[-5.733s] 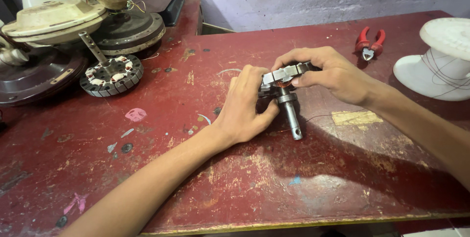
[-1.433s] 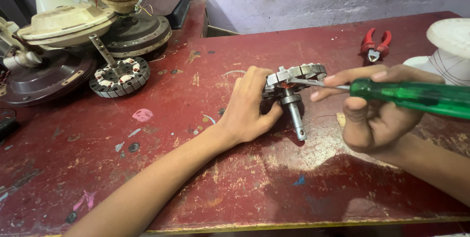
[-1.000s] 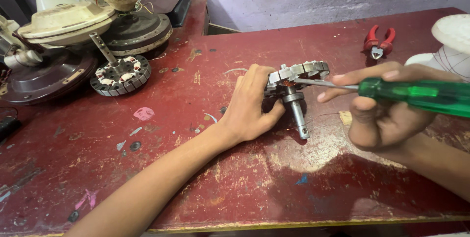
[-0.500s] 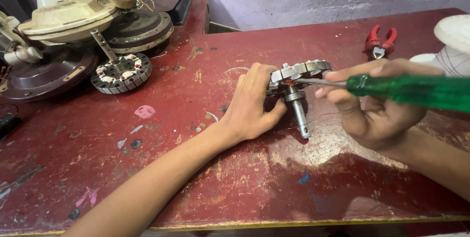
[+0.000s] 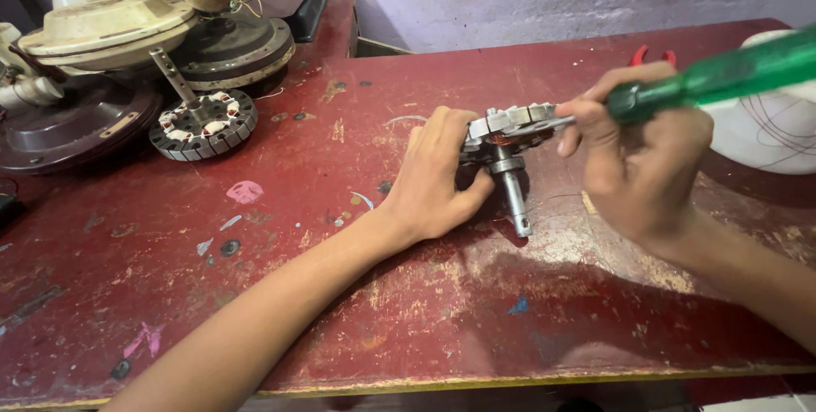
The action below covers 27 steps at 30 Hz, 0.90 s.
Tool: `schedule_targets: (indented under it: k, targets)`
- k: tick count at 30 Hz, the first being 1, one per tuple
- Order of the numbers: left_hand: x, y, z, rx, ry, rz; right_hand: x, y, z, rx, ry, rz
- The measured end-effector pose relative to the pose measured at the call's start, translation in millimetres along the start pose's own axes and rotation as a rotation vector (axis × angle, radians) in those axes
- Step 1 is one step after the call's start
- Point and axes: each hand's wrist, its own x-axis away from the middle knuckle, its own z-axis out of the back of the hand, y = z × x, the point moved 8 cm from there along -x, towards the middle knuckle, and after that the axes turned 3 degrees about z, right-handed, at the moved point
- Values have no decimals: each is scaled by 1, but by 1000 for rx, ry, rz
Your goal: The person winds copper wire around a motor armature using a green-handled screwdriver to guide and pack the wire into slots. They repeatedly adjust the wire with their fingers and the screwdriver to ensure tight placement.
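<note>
My left hand (image 5: pixel 440 176) grips a round metal fan stator (image 5: pixel 508 125) with copper windings, tilted on its edge on the red table (image 5: pixel 357 293). Its steel shaft (image 5: pixel 515 197) points down toward me and rests on the table. My right hand (image 5: pixel 642 157) is closed on a screwdriver with a clear green handle (image 5: pixel 735 72). The screwdriver's metal tip touches the stator's right side, among the windings.
A second stator (image 5: pixel 202 125) with a shaft lies at the back left, beside stacked fan housings (image 5: pixel 102 29) and dark round covers (image 5: pixel 72 127). Red-handled pliers (image 5: pixel 650 55) lie at the back right, partly behind my hand. A white spool (image 5: pixel 769 136) of thin wire stands at the right edge.
My right hand has risen and turned so the green handle now points up to the right. Several seconds ago that hand held the stator without the screwdriver. The left hand has stayed put.
</note>
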Motion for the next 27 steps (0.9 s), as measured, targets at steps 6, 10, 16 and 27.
schedule_targets:
  k: [6, 10, 16, 27]
  targets:
    - [1, 6, 1, -16, 14, -11, -2, -20, -19, 210, -121, 135]
    - [0, 6, 0, -8, 17, -9, -1, -48, -35, 315, -248, 328]
    - [0, 5, 3, -16, -12, -21, -2, -17, -10, 80, 15, -14]
    - [1, 3, 4, -8, -16, -40, 2, -50, -48, 344, -286, 488]
